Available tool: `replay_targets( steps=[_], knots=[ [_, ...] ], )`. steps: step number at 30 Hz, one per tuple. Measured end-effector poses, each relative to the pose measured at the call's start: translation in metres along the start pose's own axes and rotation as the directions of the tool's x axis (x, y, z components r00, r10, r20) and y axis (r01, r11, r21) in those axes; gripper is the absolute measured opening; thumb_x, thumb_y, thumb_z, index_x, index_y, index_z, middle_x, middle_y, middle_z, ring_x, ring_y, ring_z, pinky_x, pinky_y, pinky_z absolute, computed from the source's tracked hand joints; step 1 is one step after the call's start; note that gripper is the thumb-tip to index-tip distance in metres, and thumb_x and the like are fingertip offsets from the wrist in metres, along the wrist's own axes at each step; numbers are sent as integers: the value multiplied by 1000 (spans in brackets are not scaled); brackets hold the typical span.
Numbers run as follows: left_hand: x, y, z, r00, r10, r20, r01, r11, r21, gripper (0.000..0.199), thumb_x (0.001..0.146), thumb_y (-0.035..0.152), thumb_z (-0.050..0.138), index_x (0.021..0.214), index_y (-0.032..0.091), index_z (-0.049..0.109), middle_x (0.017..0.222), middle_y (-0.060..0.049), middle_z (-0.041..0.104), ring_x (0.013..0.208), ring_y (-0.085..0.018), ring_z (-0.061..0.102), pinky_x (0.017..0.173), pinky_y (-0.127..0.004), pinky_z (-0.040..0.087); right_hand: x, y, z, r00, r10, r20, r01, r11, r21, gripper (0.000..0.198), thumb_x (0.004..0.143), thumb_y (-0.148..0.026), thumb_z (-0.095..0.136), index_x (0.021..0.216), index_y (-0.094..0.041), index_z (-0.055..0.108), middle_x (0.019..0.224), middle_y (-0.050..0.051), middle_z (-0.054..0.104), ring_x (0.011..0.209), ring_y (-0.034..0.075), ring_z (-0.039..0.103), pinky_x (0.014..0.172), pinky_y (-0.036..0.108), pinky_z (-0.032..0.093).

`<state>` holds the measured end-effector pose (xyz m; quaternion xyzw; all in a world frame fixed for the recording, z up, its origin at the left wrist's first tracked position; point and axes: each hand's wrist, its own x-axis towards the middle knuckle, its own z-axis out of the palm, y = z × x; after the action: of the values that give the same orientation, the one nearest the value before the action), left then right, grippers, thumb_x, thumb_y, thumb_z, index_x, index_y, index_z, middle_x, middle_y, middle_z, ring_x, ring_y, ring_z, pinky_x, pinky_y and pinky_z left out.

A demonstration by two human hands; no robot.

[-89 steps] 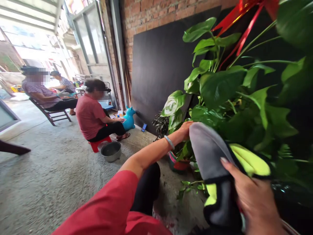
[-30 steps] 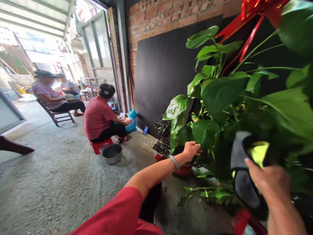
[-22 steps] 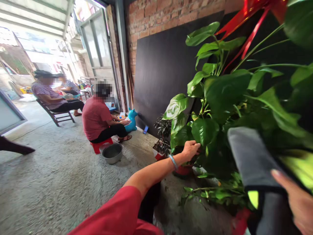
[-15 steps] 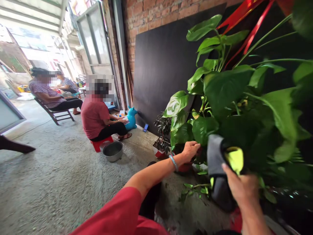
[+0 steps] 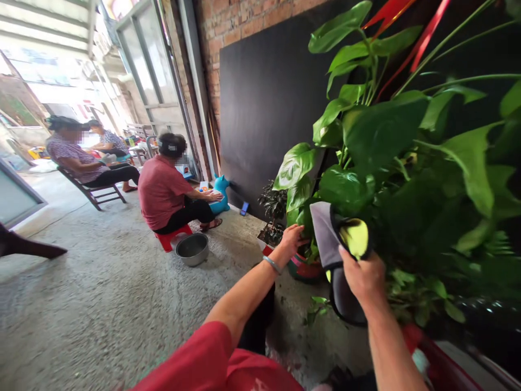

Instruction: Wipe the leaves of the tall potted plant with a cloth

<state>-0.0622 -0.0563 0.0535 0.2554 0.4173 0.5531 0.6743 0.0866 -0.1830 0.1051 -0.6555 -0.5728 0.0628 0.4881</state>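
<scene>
Two hands have shifted left, one gripping one grey fabric item.

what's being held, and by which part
The right hand holds a gray cloth near its black-trimmed edge; whether the left hand holds anything is unclear.

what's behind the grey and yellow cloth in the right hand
Green leaves show above the cloth, and part of a pot shows past its left edge in the picture. Whatever lies directly behind the cloth is covered and can't be seen.

grey basin beside red stool; black board before brick wall.
</scene>
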Motion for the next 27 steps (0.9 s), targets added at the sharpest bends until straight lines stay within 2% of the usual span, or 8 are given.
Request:
replay_targets(
  steps=[3, 6, 10, 12, 16, 20, 24, 27],
  knots=[
    [-3, -8, 4, 999, -41, -24, 40, 999, -6, 24, 71, 19, 80, 77, 16, 57, 67, 2, 57, 57, -10, 55, 64, -26, 54, -16, 5, 4, 987, 71, 145, -71, 997, 0, 27, 60, -44, 59, 76, -24, 70, 89, 18, 76, 98, 38, 72, 90, 48, 56],
    [-4, -13, -2, 998, -48, -47, 48, 999, -9, 19, 74, 18, 76, 81, 16, 59, 66, 2, 59, 59, -12, 58, 65, -27, 55, -43, 11, -33, 967, 127, 219, -147, 986, 79, 27, 63, -49, 66, 76, -26, 71, 89, 13, 77, 96, 35, 73, 87, 44, 58],
    [-9, -20, -3, 999, -52, 17, 52, 999, -10, 12, 80, 19, 70, 82, 17, 58, 72, -1, 65, 65, -14, 64, 67, -29, 57, -30, 3, -65, 977, 178, -120, -161, 977, 140, 37, 65, -55, 70, 85, -24, 72, 98, 13, 77, 100, 34, 72, 95, 43, 55],
    [-12, -25, -1, 998, -53, 42, 53, 998, 20, 13, 81, 21, 71, 81, 17, 59, 72, -1, 65, 65, -14, 65, 67, -29, 57, -13, 2, -50, 961, 155, -228, -138, 986, 90, 39, 68, -56, 63, 85, -21, 71, 101, 18, 76, 104, 36, 70, 98, 46, 52],
    [-15, -29, -7, 999, -41, 18, 39, 994, 101, 17, 80, 25, 75, 82, 16, 61, 68, 0, 62, 63, -13, 63, 63, -26, 55, -26, 30, -3, 970, 243, 15, -243, 970, -10, 26, 63, -50, 58, 67, -26, 65, 73, 17, 72, 81, 38, 71, 72, 45, 55],
    [-11, -25, -20, 999, -11, -40, 16, 991, 134, 18, 80, 25, 76, 84, 14, 62, 68, 0, 61, 62, -13, 63, 61, -25, 54, -74, 67, -9, 953, 283, 107, -284, 959, -10, 29, 63, -57, 60, 58, -29, 62, 62, 14, 68, 74, 37, 70, 63, 44, 55],
    [-7, -31, -18, 997, -24, -67, 30, 994, 101, 19, 79, 26, 76, 82, 15, 60, 64, 2, 58, 61, -14, 63, 60, -26, 55, -57, 69, -27, 986, 161, -46, -162, 987, -18, 36, 71, -59, 60, 75, -24, 69, 83, 16, 74, 90, 37, 71, 80, 46, 56],
    [-8, -40, -14, 999, -10, -30, 13, 995, 100, 20, 79, 28, 76, 81, 15, 61, 64, 1, 58, 64, -15, 65, 63, -27, 56, -20, 62, -8, 990, 65, -122, -73, 995, -63, 33, 78, -54, 55, 80, -23, 68, 80, 17, 73, 82, 36, 71, 75, 46, 55]
  ],
)
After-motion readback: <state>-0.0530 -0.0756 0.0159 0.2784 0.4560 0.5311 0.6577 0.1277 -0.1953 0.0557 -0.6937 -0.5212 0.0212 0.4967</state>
